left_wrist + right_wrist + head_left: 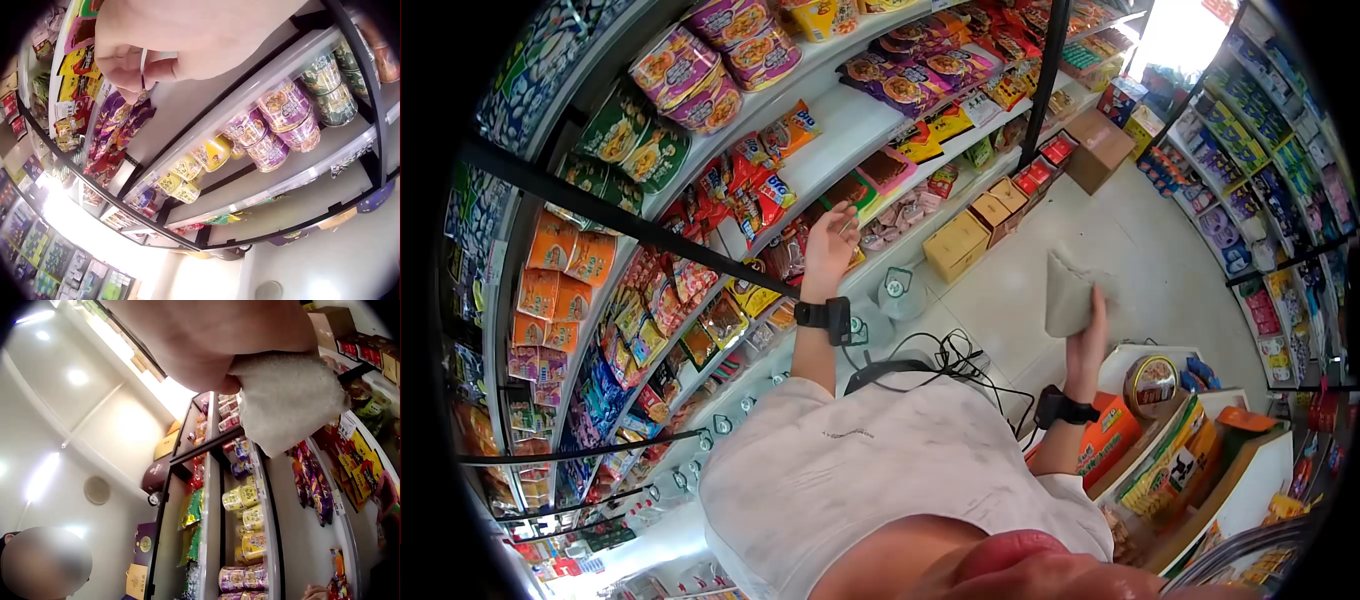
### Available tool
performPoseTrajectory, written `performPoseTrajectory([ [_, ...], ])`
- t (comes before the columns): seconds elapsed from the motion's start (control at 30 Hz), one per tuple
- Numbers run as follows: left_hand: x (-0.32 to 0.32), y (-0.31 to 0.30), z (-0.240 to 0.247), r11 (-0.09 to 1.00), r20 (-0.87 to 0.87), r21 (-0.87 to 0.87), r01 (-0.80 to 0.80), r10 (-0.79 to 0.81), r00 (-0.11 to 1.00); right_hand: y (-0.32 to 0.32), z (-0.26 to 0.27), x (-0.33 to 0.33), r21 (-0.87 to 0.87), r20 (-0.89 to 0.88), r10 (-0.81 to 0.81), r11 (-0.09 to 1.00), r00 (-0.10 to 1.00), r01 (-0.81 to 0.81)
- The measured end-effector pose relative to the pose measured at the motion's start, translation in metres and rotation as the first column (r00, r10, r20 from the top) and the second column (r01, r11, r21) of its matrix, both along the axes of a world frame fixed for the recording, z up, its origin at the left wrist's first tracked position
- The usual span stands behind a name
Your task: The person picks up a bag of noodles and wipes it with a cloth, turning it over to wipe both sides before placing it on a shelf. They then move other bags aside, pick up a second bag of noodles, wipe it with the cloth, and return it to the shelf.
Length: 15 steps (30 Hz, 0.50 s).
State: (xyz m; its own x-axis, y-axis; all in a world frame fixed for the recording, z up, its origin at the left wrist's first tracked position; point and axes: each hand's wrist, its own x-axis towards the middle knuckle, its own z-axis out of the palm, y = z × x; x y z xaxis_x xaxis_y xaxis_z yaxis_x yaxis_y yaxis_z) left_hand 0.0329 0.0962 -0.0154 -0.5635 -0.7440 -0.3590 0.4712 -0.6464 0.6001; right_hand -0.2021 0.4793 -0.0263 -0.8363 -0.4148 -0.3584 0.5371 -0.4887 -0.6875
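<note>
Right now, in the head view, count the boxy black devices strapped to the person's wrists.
2: one boxy black device just below the left hand in the picture, another boxy black device just below the right hand, which grips a grey-white cloth. None appears hidden.

Cloth (1066, 300) in right grip (1087, 335) | left grip (832, 245) before snack shelf (840, 118) | cartons (957, 246) beside shelf, apparently on floor (1165, 285)

Left hand (181, 34): is running off its wrist view's top edge.
Pale sliver (143, 61): is showing too narrow beside left fingers to identify.
Cloth (287, 400): is partly hiding behind the right hand (219, 331).
Shirt lettering (848, 434): is blurring between both hands.
</note>
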Motion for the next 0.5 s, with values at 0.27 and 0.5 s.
performPoseTrajectory([
  [0.27, 0.001, -0.059, -0.013, 0.979, 0.014, -0.034, -0.201, 0.201, 0.979, -0.217, -0.001, -0.031, 0.052, -0.125, 0.729, 0.682, 0.673, -0.73],
  [0.5, -0.024, -0.119, -0.017, 0.958, -0.14, 0.006, -0.286, 0.284, 0.949, -0.406, 0.018, 0.0, 0.005, -0.247, 0.737, 0.65, 0.628, -0.76],
])
